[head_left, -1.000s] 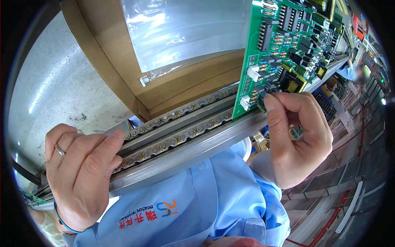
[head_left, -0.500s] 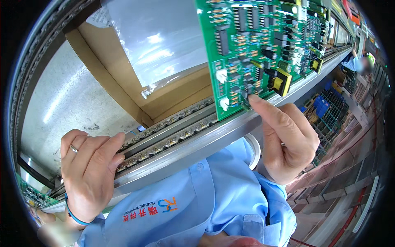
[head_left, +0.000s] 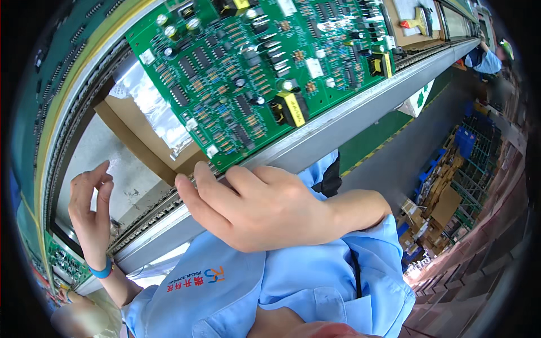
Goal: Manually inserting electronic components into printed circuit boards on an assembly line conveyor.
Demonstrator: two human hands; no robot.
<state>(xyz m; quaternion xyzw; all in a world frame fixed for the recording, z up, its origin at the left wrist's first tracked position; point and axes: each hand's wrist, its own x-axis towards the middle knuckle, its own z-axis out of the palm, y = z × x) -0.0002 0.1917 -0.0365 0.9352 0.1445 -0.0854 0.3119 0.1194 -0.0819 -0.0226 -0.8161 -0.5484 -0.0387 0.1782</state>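
Note:
A large green circuit board (head_left: 220, 112) full of resistors, chips and black-and-yellow transformers lies across the rails of a chain conveyor (head_left: 152, 211). At its near left corner, my right hand (head_left: 265, 205) reaches across my front, back of the hand up. The fingers are bent and apart, with fingertips at or against the board's edge; I cannot tell how firmly they touch. My left hand (head_left: 90, 208) hangs over the conveyor's left end, away from the board. Its fingers are loosely curved, thumb apart, with nothing between them.
Under the board, inside the conveyor frame, sits a cardboard box (head_left: 135, 135) with a clear plastic bag (head_left: 160, 112). Another board (head_left: 67, 262) lies at the lower left. A metal rail (head_left: 349, 107) runs along my front. A co-worker's sleeve (head_left: 484, 62) shows at far right.
The board has come left over the box, and the view has shifted. My right hand has moved left from the board's near edge to its left corner. My left hand has left the chain.

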